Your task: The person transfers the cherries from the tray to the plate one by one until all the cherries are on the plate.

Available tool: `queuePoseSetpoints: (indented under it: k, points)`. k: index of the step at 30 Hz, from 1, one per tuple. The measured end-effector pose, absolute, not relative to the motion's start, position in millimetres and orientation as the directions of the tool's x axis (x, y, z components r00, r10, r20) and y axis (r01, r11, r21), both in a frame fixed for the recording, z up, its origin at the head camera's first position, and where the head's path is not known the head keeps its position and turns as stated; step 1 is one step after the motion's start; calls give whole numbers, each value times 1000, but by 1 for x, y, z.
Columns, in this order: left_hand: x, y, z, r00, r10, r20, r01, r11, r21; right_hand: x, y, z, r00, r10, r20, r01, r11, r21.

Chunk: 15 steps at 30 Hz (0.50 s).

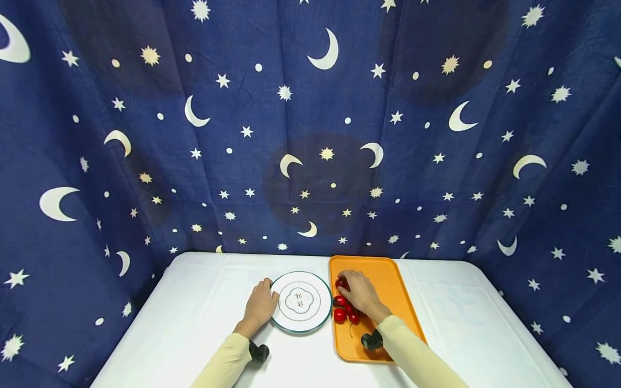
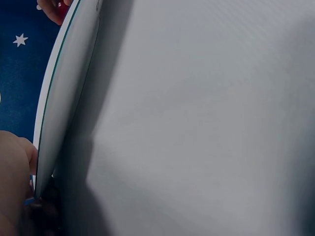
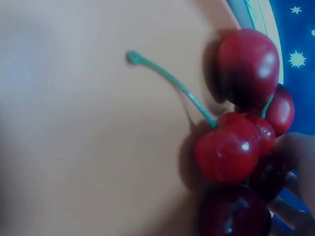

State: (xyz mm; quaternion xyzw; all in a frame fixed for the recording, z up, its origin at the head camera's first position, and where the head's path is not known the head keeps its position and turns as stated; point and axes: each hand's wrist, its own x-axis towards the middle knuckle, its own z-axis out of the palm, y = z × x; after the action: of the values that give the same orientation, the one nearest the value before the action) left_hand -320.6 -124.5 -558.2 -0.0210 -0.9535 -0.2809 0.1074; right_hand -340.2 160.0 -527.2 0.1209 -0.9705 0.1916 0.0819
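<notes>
A white plate [image 1: 310, 318] with a teal rim and a printed centre lies on the table. My left hand [image 1: 260, 307] holds its left edge; in the left wrist view the thumb is at the rim of the plate [image 2: 74, 78], and the other fingers are mostly hidden. To the right is an orange tray [image 1: 388, 275] with several red cherries [image 1: 340, 316] along its left side. Over them, my right hand [image 1: 361, 293] grips a cherry [image 1: 341, 282] near the tray's left edge. A cherry with a green stem [image 3: 226, 152] shows close up in the right wrist view, beside the fingers.
A white cloth covers the table [image 1: 184, 307]. Behind it and at both sides hangs a dark blue curtain [image 1: 233, 178] with moons and stars. The plate sits right against the tray's left edge. Dark wrist cameras [image 1: 259, 352] are strapped to both wrists.
</notes>
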Motion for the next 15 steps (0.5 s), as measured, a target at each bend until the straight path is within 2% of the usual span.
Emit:
queuePoseSetpoints:
  k: [15]
  points:
    - [-327,-126,-579,-949,-2,316,164,851,499,-344,163,-520,-942,-228,248,-313,863,-397]
